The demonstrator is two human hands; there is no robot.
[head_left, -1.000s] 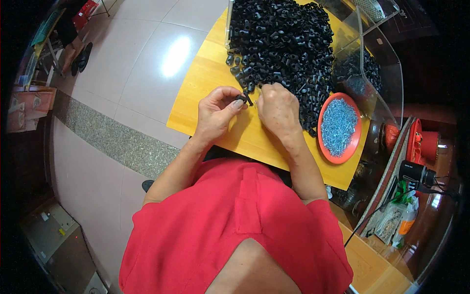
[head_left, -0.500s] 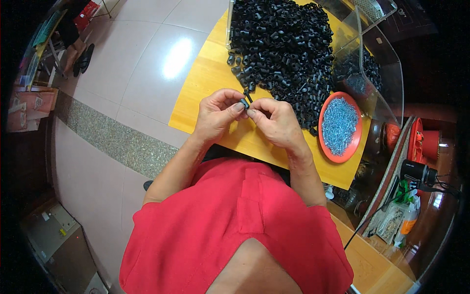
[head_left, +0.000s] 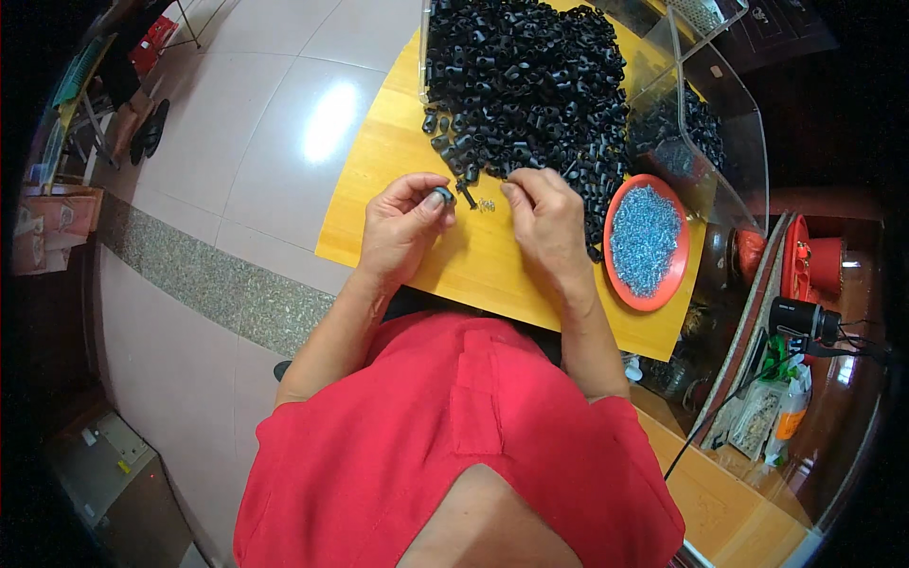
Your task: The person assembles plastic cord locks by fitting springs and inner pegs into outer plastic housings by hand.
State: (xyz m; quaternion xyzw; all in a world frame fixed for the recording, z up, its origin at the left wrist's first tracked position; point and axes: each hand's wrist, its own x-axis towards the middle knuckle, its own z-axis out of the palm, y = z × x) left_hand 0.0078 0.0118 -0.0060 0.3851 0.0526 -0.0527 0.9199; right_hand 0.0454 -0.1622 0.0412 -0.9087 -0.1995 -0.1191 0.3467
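My left hand (head_left: 402, 227) is closed over the table's near edge, with a small black hollow plastic piece (head_left: 445, 194) pinched between thumb and fingers. Just beyond it, a slim black stick-like part (head_left: 466, 196) lies on the yellow tabletop, beside a few tiny metal springs (head_left: 487, 204). My right hand (head_left: 551, 227) is at the near edge of a large heap of black plastic pieces (head_left: 525, 85). Its thumb and fingers are drawn together; whatever may be between them is too small to make out.
Right of my right hand stands a red plate (head_left: 653, 302) heaped with small shiny springs. Clear plastic bins (head_left: 748, 123) sit at the far right, one with more black pieces. A black device (head_left: 800, 319) with cables is farther right. Another person's foot (head_left: 133, 128) shows at far left.
My hands were together at the black piece and are now apart. The right hand has moved right, toward the heap, while the left keeps the piece. The springs on the tabletop have come into sight.
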